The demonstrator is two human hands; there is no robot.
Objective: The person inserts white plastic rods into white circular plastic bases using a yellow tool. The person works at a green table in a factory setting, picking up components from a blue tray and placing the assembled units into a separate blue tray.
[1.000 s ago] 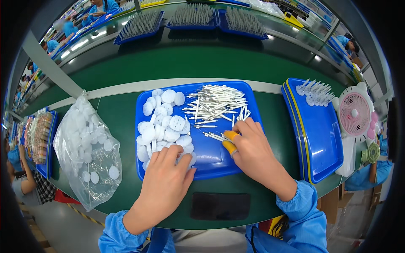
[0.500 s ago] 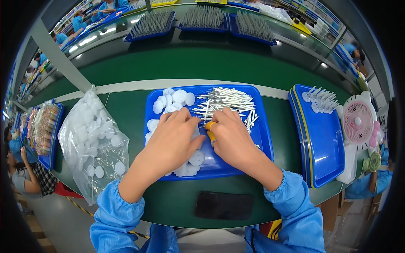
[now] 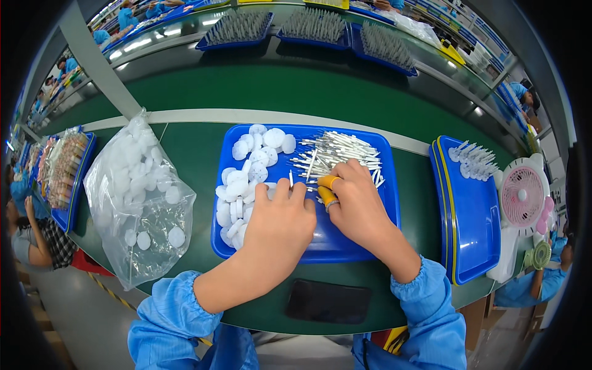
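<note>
Thin white plastic sticks (image 3: 342, 154) lie in a loose heap at the far right of the shallow blue plastic tray (image 3: 370, 246), beside round white discs (image 3: 246, 179). Right hand (image 3: 357, 203), yellow-capped fingers (image 3: 327, 182) pinching one stick; left hand (image 3: 280, 222) fingers pressed together alongside.

Left hand (image 3: 280, 219), right hand (image 3: 354, 200) side by side, fingers curled.

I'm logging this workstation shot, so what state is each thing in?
Left hand: palm down on the white discs, grip hidden.
Right hand: fingers curled at the white sticks, yellow finger cots on.
Blue tray: holding discs and sticks.
Plastic bag: open-topped, part full.
Phone: screen dark.
</note>
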